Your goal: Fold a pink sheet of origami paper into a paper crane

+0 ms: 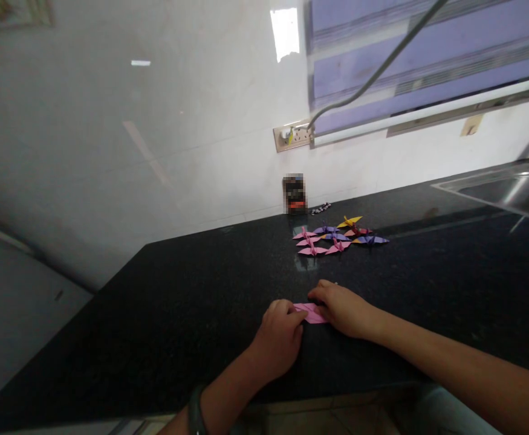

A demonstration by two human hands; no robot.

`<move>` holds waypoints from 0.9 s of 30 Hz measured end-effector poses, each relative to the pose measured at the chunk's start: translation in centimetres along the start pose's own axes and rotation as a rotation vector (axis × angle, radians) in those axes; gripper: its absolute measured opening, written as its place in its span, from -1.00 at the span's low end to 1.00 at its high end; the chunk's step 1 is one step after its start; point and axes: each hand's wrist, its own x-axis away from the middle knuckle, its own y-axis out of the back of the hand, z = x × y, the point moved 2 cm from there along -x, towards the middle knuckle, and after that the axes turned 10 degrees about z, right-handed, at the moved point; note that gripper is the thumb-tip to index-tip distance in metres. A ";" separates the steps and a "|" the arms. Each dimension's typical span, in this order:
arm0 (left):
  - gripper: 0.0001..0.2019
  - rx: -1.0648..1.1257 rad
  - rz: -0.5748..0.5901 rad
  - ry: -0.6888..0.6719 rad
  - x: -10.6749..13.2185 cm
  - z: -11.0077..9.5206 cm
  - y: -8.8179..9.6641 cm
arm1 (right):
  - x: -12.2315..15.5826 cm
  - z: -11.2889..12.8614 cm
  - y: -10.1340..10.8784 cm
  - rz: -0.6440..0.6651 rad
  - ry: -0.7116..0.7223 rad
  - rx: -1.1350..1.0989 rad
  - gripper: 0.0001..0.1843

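A piece of pink origami paper (313, 315), partly folded with crease lines across it, lies on the dark countertop (191, 314). At its left end, my left hand (280, 336) grips it, fingers curled and thumb pressed on top. My right hand (342, 309) holds the other end, its thumb side on the paper and its fingers bent. The hands cover both ends of the sheet, so its full outline is hidden. Beyond them stands a group of folded paper cranes, among them a pink crane (314, 250), a purple crane (371, 240) and a yellow crane (349, 222).
Against the wall stands a small dark box (294, 194), blurred out, with a beaded string (321, 209) beside it. A metal sink (513, 187) is set in at the right. A grey cable (373, 78) runs up from the wall socket (293, 136).
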 end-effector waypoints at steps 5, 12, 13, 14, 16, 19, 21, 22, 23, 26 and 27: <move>-0.69 0.103 -0.096 0.090 -0.7 0.5 -0.2 | -0.2 0.2 0.0 0.012 0.005 -0.005 -0.85; -0.80 0.067 -0.137 0.037 -1.3 -0.1 0.7 | 0.8 1.4 0.7 -0.046 0.092 0.016 -0.87; -0.82 0.046 -0.138 0.024 -1.3 -0.4 0.8 | 1.1 1.6 0.9 -0.091 0.149 0.073 -0.87; -0.81 0.019 -0.144 0.014 -1.3 -0.6 0.9 | 1.3 1.8 1.0 -0.134 0.214 0.148 -0.85; -0.77 -0.055 -0.163 0.004 -1.3 -0.9 0.9 | 1.7 2.0 0.8 -0.187 0.341 0.298 -0.81; -0.75 -0.172 -0.139 -0.004 -1.2 -1.1 0.3 | 2.0 1.8 -0.2 -0.194 0.427 0.412 -0.79; -0.76 -0.220 -0.109 -0.011 -1.1 -1.1 -0.4 | 2.0 1.5 -1.0 -0.169 0.439 0.443 -0.80; -0.76 -0.234 -0.098 -0.011 -1.1 -1.0 -0.8 | 2.0 1.4 -1.3 -0.161 0.440 0.444 -0.81; -0.76 -0.245 -0.089 -0.014 -1.1 -0.9 -1.1 | 2.0 1.3 -1.5 -0.149 0.438 0.441 -0.81; -0.76 -0.287 -0.070 -0.030 -1.1 -0.7 -1.8 | 2.1 1.2 -1.7 -0.127 0.412 0.413 -0.81; -0.76 -0.307 -0.071 -0.033 -1.1 -0.6 -2.0 | 2.1 1.2 -1.7 -0.123 0.401 0.405 -0.81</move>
